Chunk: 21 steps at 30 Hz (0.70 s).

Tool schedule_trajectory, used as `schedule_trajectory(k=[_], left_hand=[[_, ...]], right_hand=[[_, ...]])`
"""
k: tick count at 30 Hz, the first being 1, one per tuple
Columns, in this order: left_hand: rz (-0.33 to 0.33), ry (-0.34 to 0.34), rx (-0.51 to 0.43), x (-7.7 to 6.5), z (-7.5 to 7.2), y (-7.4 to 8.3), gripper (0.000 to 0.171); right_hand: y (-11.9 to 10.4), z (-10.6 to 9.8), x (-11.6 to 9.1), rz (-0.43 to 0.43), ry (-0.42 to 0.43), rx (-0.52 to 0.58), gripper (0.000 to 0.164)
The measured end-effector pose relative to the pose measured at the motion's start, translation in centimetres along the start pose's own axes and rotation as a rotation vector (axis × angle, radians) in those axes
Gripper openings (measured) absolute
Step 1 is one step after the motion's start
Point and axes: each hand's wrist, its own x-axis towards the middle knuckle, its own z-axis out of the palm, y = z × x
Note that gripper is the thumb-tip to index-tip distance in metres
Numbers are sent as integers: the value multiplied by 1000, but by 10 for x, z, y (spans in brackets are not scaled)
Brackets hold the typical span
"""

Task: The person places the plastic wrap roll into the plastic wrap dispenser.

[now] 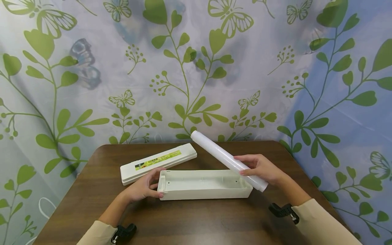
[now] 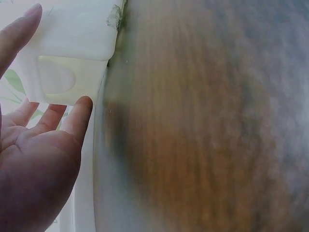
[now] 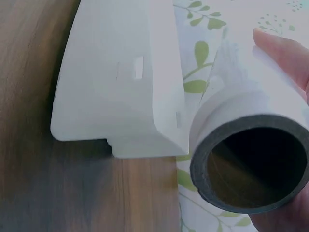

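Observation:
My right hand (image 1: 261, 167) grips a white roll of plastic wrap (image 1: 218, 152) near its lower right end. The roll slants up to the left over the right end of a long white plastic box (image 1: 205, 194). In the right wrist view, the dark hollow core (image 3: 258, 162) faces the camera, beside the box's end. My left hand (image 1: 143, 186) holds the box's left end, thumb at the front and fingers behind. The box lies open side up, and no roll lies inside it. In the left wrist view, fingertips (image 2: 83, 104) touch the box's end.
Behind the box, at an angle, lies its white lid (image 1: 186, 149) with a yellow-green label (image 1: 157, 160). Everything stands on a dark brown wooden table (image 1: 196, 221). A leaf-and-butterfly patterned curtain (image 1: 196, 85) hangs just past the table's far edge.

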Motion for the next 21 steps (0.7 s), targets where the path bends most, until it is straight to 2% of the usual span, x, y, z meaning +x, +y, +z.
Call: schedule_trajectory(k=[7,12,21], left_hand=[[8,3,-10,1,0,-1,94],[23,2,-5,1,1,-2,94],[12,7,-6,2,0,0,96]], right_hand=[[-2,6,10,-12,-47,33,62],[-4,9,17,-25,-62,11,62],[-4,11,27,-64,-117,-15,59]])
